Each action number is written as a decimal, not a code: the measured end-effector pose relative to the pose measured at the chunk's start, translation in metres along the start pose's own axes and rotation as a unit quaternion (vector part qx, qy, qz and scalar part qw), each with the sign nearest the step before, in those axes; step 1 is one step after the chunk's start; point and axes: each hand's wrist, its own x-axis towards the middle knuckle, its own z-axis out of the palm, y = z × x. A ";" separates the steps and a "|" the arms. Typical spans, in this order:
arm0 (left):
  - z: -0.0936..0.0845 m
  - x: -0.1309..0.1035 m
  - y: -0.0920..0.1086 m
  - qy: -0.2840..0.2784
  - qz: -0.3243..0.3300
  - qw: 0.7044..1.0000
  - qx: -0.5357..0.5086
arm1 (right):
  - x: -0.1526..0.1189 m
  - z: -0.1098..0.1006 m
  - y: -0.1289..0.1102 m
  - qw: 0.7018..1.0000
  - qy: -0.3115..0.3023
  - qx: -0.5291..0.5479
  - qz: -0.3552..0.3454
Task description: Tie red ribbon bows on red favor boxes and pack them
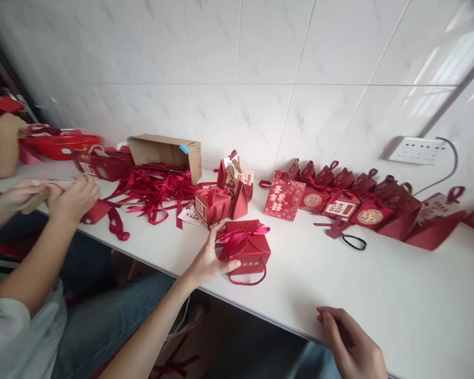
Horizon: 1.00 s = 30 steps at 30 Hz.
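A red gift box [249, 251] with a magenta ribbon bow on top and a cord handle at its front sits on the white table. My left hand [215, 258] grips its left side, thumb on the front and fingers at the back. By the table's front edge, apart from the box, my right hand [349, 339] is loosely closed, its thumb against the fingers, and no object shows in it. Just behind the held box stand a second red box [214, 204] with a bow and a taller, pointed red box [240, 201].
Finished-looking red boxes [371, 215] line the wall at right, near a black loop [354, 242] and power strip [418, 150]. Red ribbons [158, 192] spill from a cardboard box [161, 147]. At left, another person's hands [69, 197] hold a strip; a red basin [65, 146] stands behind.
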 end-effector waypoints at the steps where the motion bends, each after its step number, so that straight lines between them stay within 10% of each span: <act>1: 0.005 -0.004 0.006 -0.015 0.018 1.000 0.000 | 0.001 -0.002 -0.001 1.000 -0.013 0.004 0.003; 11: 0.064 -0.014 0.017 -0.218 0.013 0.976 0.009 | 0.014 -0.017 -0.002 0.979 0.038 0.189 0.070; 18: 0.049 -0.018 0.005 -0.093 -0.042 0.995 -0.007 | 0.042 -0.022 -0.025 0.956 -0.061 0.273 0.092; 30: 0.064 -0.020 0.050 -0.138 -0.127 0.982 -0.032 | 0.082 -0.011 -0.066 0.968 -0.154 0.196 0.018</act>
